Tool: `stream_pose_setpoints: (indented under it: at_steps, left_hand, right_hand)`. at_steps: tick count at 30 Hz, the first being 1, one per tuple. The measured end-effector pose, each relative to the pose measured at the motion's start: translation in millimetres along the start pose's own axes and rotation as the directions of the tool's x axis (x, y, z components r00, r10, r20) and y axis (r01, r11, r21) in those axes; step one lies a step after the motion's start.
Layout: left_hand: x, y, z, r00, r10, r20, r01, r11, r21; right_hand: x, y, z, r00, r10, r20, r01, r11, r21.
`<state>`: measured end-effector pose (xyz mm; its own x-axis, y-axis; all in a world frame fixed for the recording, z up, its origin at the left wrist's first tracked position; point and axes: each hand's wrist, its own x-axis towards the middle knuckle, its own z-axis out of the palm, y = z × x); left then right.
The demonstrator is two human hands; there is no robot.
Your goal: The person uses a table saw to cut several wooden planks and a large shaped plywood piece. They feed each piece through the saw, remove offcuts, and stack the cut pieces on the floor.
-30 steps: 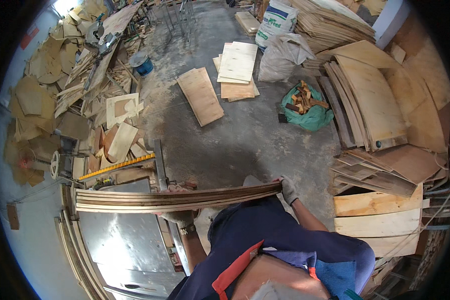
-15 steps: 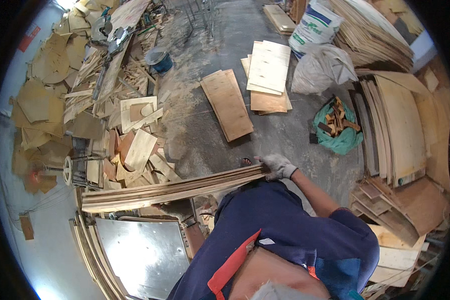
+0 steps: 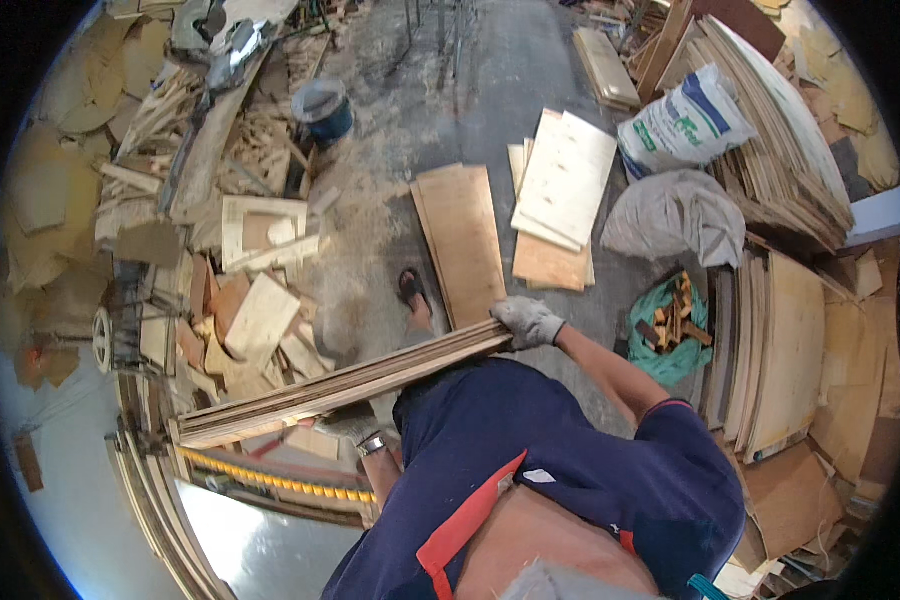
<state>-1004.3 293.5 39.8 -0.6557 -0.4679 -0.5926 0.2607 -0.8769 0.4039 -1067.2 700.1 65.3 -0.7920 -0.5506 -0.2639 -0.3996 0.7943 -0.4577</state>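
Here, left grip (image 3: 346, 424) and cloth-gloved right grip (image 3: 528, 323) support layered wooden boards (image 3: 342, 386).

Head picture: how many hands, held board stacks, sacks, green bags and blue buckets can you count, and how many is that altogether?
Hands: 2 (left hand, right hand)
Held stack of boards: 1
Sacks: 2 (white sack, grey sack)
Green bag: 1
Blue bucket: 1
Total: 7
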Motion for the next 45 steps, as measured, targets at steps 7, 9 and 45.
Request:
stream_pose_setpoints:
  at_steps: [7, 9, 45]
  left_hand:
    - [170, -102, 191, 0.789, -0.351, 0.504, 0.299, 0.936, 0.185]
    - [212, -152, 253, 0.761, -0.370, 0.532, 0.236, 0.923, 0.304]
    - [537, -684, 613, 0.639, -0.728, -0.247, -0.514, -0.643, 0.568]
  right_hand:
    - [62, 63, -107, 0.915, 0.389, -0.104, -0.389, 0.921, 0.024]
    - [68, 70, -133, 0.809, 0.583, -0.080, -0.581, 0.813, 0.048]
    - [130, 334, -148, -0.268, 0.526, 0.807, -0.762, -0.628, 0.157]
